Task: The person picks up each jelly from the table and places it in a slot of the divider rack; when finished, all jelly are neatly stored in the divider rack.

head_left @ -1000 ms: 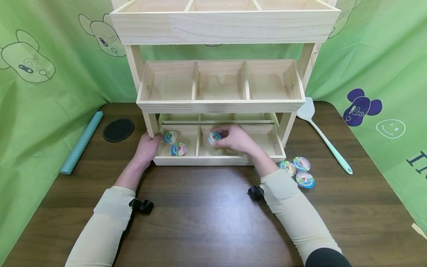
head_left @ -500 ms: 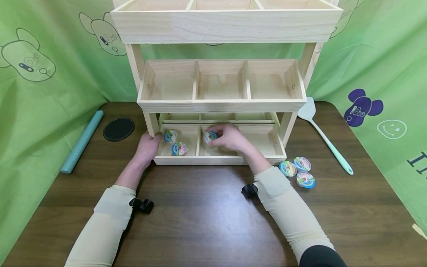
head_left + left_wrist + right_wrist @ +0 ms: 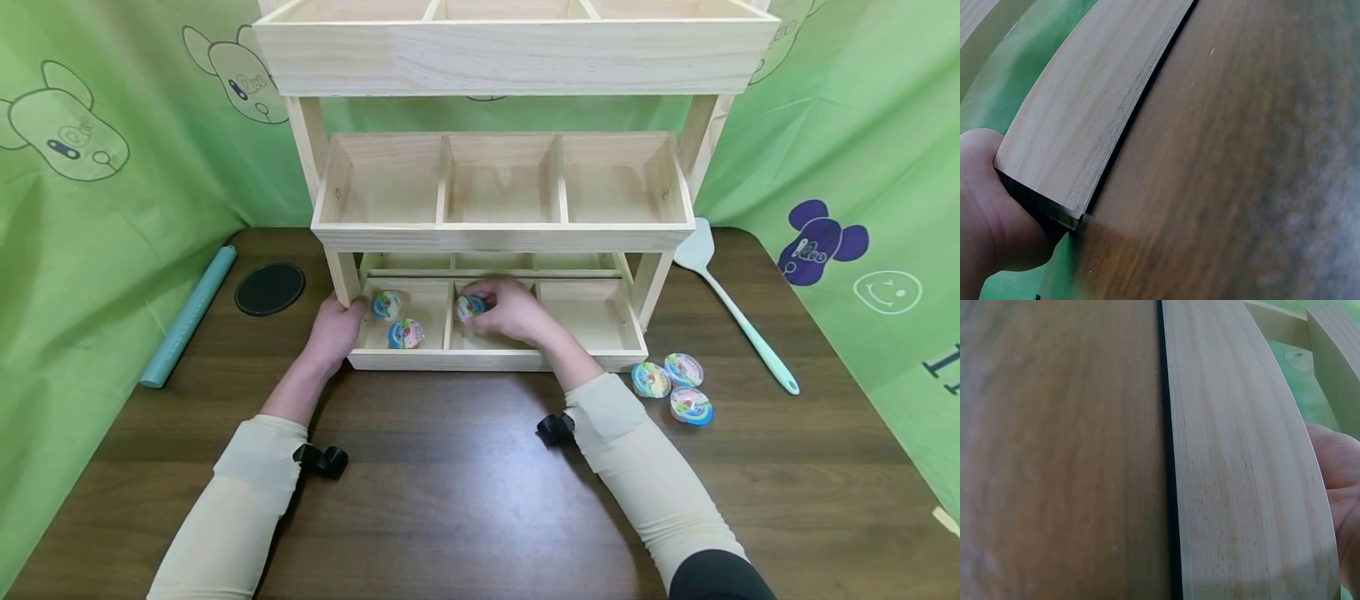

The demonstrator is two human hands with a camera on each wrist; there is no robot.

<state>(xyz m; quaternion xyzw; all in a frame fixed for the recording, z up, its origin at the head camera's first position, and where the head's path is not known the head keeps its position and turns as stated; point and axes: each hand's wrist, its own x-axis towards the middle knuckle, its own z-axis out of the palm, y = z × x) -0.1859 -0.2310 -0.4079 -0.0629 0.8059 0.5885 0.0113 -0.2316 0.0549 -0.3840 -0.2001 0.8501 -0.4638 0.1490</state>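
In the head view my right hand (image 3: pixel 517 312) reaches into the middle compartment of the lowest tray of a wooden tiered shelf (image 3: pixel 487 360). Its thumb and fingers pinch a small jelly cup (image 3: pixel 469 307) with a printed lid, close to the left divider. The right wrist view shows part of that hand (image 3: pixel 1340 481) behind the tray's front board; the cup is hidden there. My left hand (image 3: pixel 335 333) grips the left end of the same tray, also visible as a hand (image 3: pixel 997 219) at the board's corner in the left wrist view. Two more jelly cups (image 3: pixel 386 305) lie in the left compartment.
Three jelly cups (image 3: pixel 690 406) sit on the brown table (image 3: pixel 450 500) right of the shelf. A pale spatula (image 3: pixel 738 312) lies further right. Left of the shelf are a black disc (image 3: pixel 270 288) and a light blue roll (image 3: pixel 189 317). Upper trays (image 3: pixel 502 240) overhang the lowest one.
My right hand has moved a little to the left inside the middle compartment, carrying the jelly cup nearer the divider. The left hand stays on the tray's end.
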